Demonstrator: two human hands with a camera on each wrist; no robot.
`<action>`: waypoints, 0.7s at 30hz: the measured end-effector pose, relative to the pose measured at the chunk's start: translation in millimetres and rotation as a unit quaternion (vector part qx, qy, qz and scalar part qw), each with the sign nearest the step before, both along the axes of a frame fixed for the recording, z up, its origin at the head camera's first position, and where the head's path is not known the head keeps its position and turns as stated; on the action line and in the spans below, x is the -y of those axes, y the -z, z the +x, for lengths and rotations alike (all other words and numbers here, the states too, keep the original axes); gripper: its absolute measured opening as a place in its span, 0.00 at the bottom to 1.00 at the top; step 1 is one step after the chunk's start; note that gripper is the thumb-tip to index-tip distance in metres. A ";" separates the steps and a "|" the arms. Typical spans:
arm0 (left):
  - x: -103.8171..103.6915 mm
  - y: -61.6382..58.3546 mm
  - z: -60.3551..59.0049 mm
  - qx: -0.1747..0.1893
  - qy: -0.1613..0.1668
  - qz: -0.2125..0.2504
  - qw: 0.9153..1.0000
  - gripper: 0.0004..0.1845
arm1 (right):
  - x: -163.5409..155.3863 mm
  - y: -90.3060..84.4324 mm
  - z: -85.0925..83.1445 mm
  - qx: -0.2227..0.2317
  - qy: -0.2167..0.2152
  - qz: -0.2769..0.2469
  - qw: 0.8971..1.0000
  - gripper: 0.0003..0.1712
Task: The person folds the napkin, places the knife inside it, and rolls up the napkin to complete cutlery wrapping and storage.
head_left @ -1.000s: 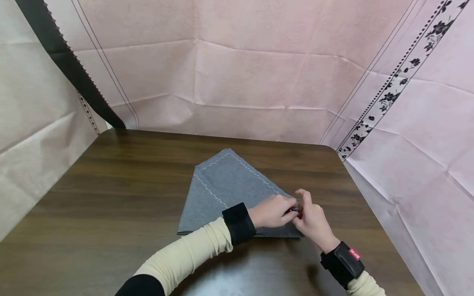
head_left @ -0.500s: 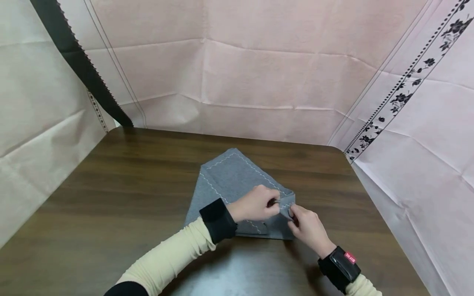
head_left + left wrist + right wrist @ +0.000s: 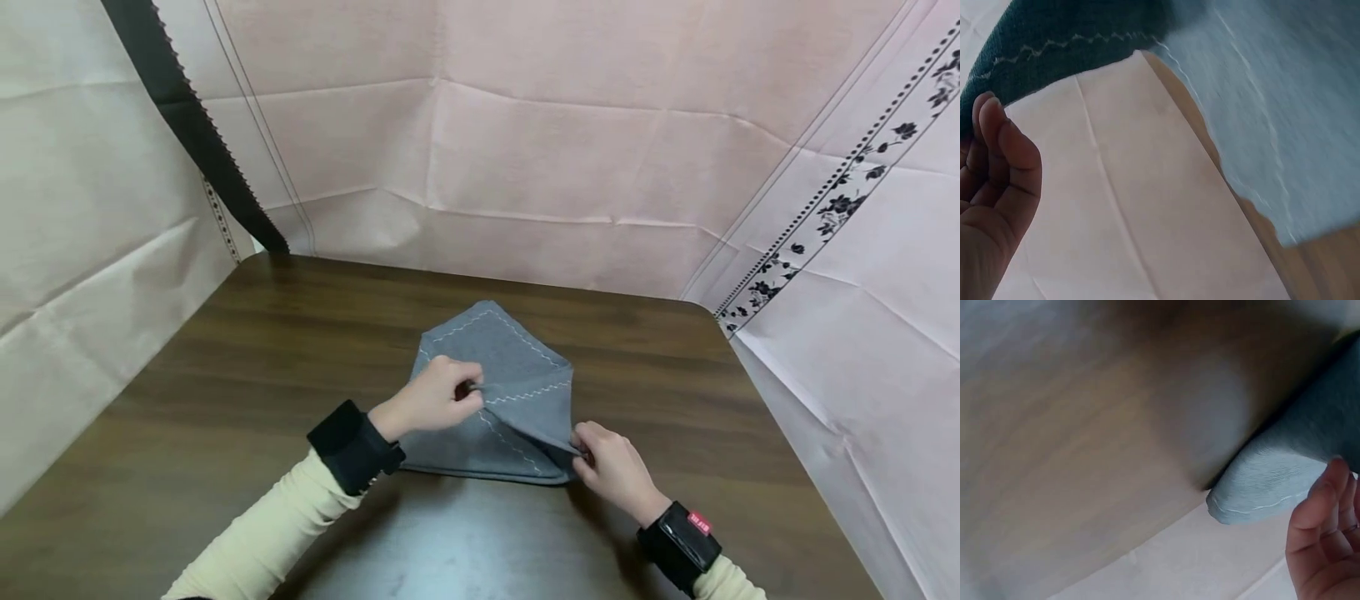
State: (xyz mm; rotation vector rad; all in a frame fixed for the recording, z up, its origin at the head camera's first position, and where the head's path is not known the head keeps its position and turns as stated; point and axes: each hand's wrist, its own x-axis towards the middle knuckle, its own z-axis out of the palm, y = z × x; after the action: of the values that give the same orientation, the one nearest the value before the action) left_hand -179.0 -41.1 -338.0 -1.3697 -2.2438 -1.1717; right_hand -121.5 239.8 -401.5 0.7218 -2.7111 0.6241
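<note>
A grey-blue cloth (image 3: pixel 491 333) with white wavy stitching near its edges lies folded on the table, its right part lifted. My left hand (image 3: pixel 435 398) pinches a raised flap over the middle of the cloth. At the cloth's near right edge, my right hand (image 3: pixel 617 468) pinches another part between thumb and fingers, and a dark fold gapes between the layers there. In the left wrist view, the curled fingers of the left hand (image 3: pixel 1007 169) grip the darker edge of the cloth (image 3: pixel 1072 47). The right wrist view has the right hand (image 3: pixel 1329 534) on the cloth (image 3: pixel 1266 478).
The brown wood-grain table (image 3: pixel 225 400) spreads around the cloth on all sides. Pale pink sheeting (image 3: pixel 540 158) hangs behind it, with a black strip (image 3: pixel 202 133) at the left and a floral band (image 3: pixel 836 212) at the right.
My left hand has moved left, drawing the flap of cloth back across the middle. The right hand has shifted slightly down and left, keeping at the right side. The cloth's right part is folded over.
</note>
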 end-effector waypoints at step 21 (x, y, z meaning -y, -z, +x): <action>98.7 43.3 15.6 0.122 -0.034 -0.244 0.962 0.14 | 16.3 9.8 4.4 -0.002 -0.112 0.050 0.992 0.09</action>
State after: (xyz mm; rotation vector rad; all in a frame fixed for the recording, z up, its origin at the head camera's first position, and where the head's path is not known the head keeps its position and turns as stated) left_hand -163.4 -139.9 -381.3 -1.3497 -2.8717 -0.8310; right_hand -117.0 223.5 -411.3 1.0611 -2.6949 0.5365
